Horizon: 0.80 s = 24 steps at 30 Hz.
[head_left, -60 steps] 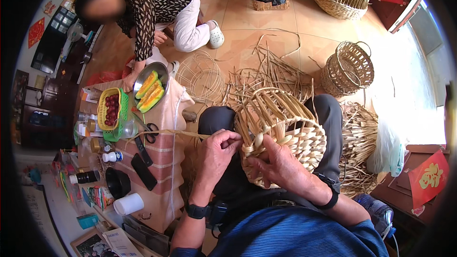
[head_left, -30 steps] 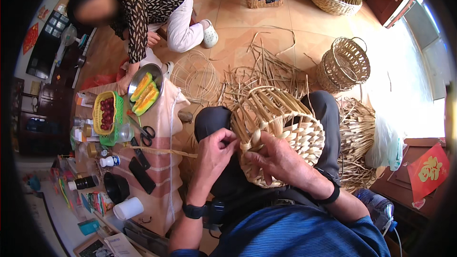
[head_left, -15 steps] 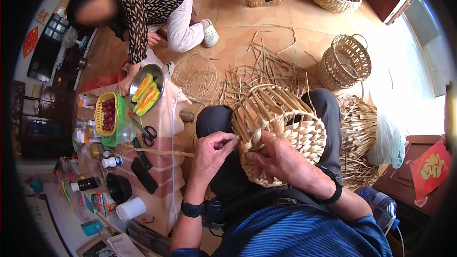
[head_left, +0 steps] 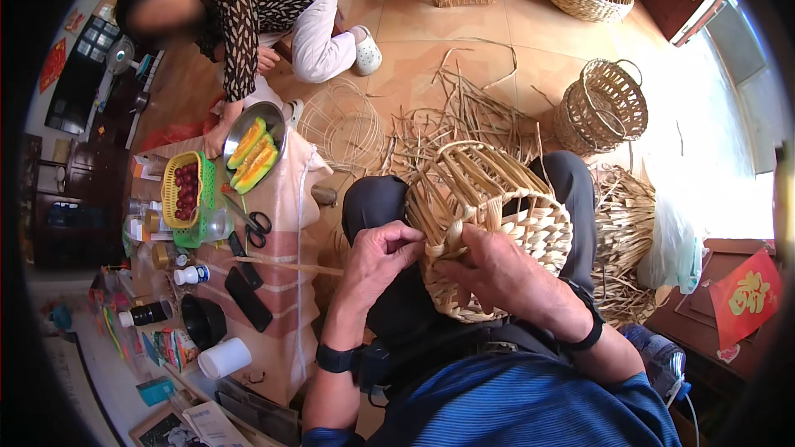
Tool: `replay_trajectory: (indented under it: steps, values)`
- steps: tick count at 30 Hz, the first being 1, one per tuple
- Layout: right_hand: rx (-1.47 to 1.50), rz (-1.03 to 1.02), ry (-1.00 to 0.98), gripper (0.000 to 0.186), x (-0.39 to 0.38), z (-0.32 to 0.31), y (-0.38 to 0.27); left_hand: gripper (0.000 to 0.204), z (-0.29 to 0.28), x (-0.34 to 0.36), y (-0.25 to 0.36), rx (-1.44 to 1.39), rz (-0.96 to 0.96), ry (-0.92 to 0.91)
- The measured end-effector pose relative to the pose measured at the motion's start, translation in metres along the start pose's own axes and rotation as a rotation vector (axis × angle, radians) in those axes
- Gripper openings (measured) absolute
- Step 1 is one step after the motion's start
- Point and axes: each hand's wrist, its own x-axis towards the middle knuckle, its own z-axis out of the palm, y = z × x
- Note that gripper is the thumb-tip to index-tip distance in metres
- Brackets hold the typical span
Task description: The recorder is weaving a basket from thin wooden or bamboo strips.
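Observation:
A partly woven straw basket (head_left: 538, 232) lies tilted between my knees, its pale plaited side toward me and bare stakes at the far side. My left hand (head_left: 377, 269) is closed in a pinch on a straw strand (head_left: 427, 236) at the basket's left edge. A long thin strand (head_left: 286, 265) runs from the table toward that hand; whether it is the same one is hidden. My right hand (head_left: 517, 277) rests on the woven side, thumb and fingers bent around a strand near the left edge. Its fingertips are partly hidden.
On the left, a cloth-covered table holds scissors (head_left: 257, 229), a black phone (head_left: 248, 300), a fruit basket (head_left: 171, 190) and bottles. Another person's hand (head_left: 214, 141) touches a metal bowl with melon slices (head_left: 255, 161). Loose straw (head_left: 472, 116) and a handled basket (head_left: 600, 108) are on the floor.
My left hand has shifted slightly up and right along the basket's edge, still pinching. The right hand's fingers have moved a little on the weave. The melon slices sit differently in the bowl.

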Motion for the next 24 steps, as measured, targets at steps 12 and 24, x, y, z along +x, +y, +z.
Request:
replay_trajectory:
  steps: [12,24]
  values:
    - [0.371,0.034,0.028,0.029,0.0,0.025,0.021,0.014,0.028,-0.004,0.019,0.405,0.314,0.303]
    - [0.5,-0.004,0.018,0.033,-0.01,0.022,0.017,0.023,0.02,-0.005,0.043,0.724,0.562,0.098]
